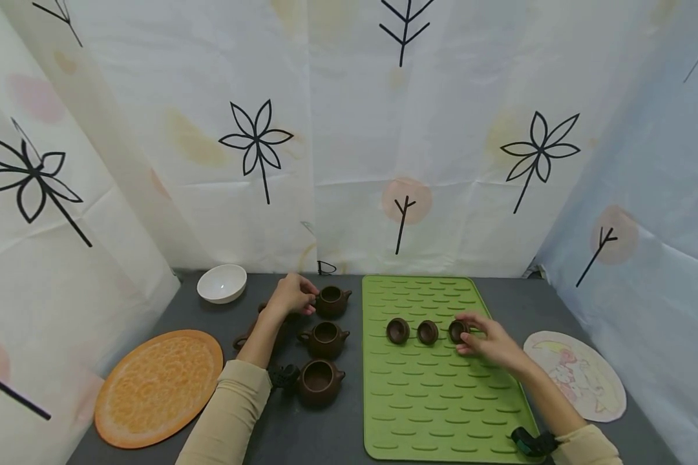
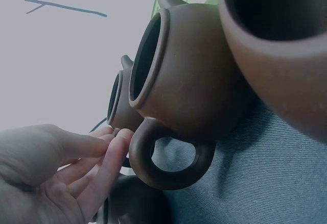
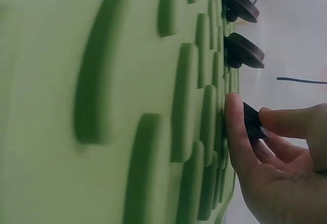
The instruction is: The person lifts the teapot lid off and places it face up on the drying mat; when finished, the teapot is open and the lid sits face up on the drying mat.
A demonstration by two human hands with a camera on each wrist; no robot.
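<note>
At the right end of a row on the green mat [image 1: 421, 421]: lid [image 1: 456, 332], pinched between the fingers of the right hand [image 1: 491, 340]. Just left: two other lids [image 1: 427, 332]. Left of the mat, on the counter [image 1: 305, 439]: far teapot [image 1: 331, 310], gripped by fingers of the left hand [image 1: 293, 295]; nearer, two more teapots [image 1: 324, 350]. Farther left: white bowl [image 1: 222, 284], orange placemat [image 1: 159, 387].

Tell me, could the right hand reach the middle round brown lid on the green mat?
Probably yes, once the right hand releases the rightmost lid it pinches; the middle lid sits alongside, nothing between.
</note>
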